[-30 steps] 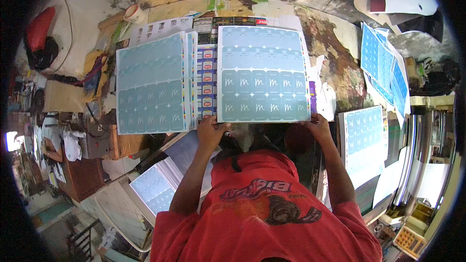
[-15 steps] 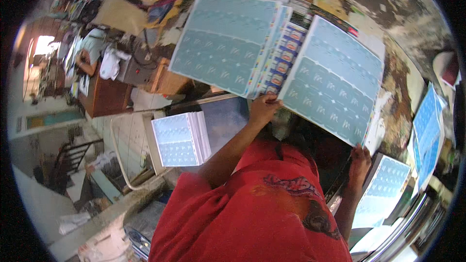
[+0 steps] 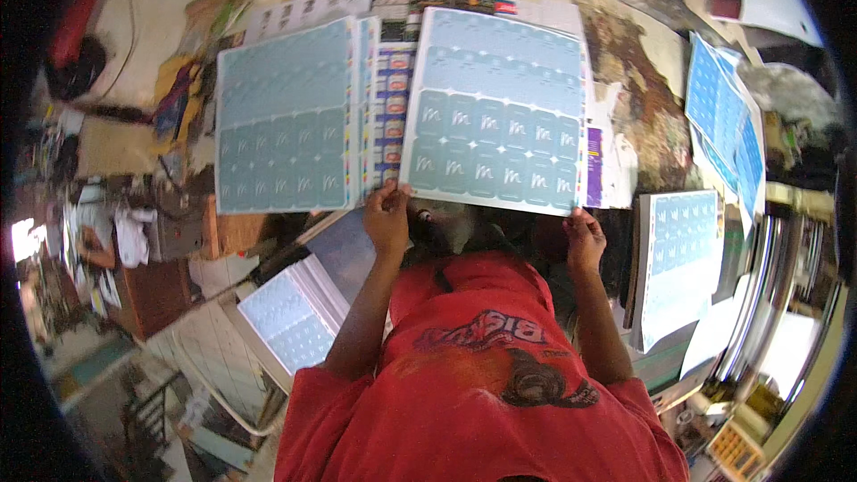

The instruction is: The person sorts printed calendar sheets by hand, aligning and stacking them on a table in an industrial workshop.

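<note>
Near left, below table height, a thick pile of pale blue prints. Farther off, on the table, a left stack of blue-green prints, slightly fanned along the right side, with coloured marks down the margin. Next, a strip of purple and white print, partly covered, in the gap before the blue sheet.

Then the left hand, at the near left corner of the blue sheet, with thumb and fingers drawn in narrow, apparently pinching that corner. Directly on the far side of both hands, the blue sheet itself, on the table with the near edge toward the red shirt. Long axis seemingly near to far, with a slight lean to the right at the far end. Neither hand clearly nearer: one at each near corner. In look, flat and smooth, paler in the far half, greener in the near half, with rows of rounded panels, white squiggles and a white margin. Cannot tell whether single or the top of several.

Right hand at the near right corner, with fingertips close together, apparently nipping the edge. Beyond, white paper, a right pile and, farther, brighter loose sheets.
</note>
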Demonstrator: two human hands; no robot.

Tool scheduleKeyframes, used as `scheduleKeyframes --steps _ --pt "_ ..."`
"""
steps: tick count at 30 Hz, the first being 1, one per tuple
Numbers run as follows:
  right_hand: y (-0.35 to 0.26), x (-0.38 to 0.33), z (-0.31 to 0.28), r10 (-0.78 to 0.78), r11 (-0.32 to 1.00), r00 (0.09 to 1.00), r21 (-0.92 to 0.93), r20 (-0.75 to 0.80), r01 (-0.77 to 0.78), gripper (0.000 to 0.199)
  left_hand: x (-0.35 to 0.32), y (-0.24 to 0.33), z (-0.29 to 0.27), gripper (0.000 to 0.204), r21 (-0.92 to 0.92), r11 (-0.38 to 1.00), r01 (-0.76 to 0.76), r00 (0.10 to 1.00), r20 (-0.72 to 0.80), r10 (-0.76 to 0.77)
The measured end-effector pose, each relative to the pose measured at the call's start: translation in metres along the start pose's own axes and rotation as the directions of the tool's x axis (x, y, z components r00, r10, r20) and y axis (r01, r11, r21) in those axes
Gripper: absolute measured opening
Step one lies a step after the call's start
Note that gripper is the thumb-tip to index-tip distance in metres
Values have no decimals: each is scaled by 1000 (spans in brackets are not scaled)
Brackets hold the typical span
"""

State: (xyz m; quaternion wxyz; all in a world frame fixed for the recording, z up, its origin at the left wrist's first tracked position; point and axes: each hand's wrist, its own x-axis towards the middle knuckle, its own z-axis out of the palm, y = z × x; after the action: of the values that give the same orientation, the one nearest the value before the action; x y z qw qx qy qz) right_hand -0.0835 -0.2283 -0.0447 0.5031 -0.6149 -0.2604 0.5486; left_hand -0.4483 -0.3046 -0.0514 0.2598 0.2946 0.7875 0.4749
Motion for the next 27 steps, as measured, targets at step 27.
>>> scheduleKeyframes --steps 27 --pt "-45 -21 126 -591 -212 416 -631 691 747 33 7 116 45 31 452 391 -802 565 361 742"
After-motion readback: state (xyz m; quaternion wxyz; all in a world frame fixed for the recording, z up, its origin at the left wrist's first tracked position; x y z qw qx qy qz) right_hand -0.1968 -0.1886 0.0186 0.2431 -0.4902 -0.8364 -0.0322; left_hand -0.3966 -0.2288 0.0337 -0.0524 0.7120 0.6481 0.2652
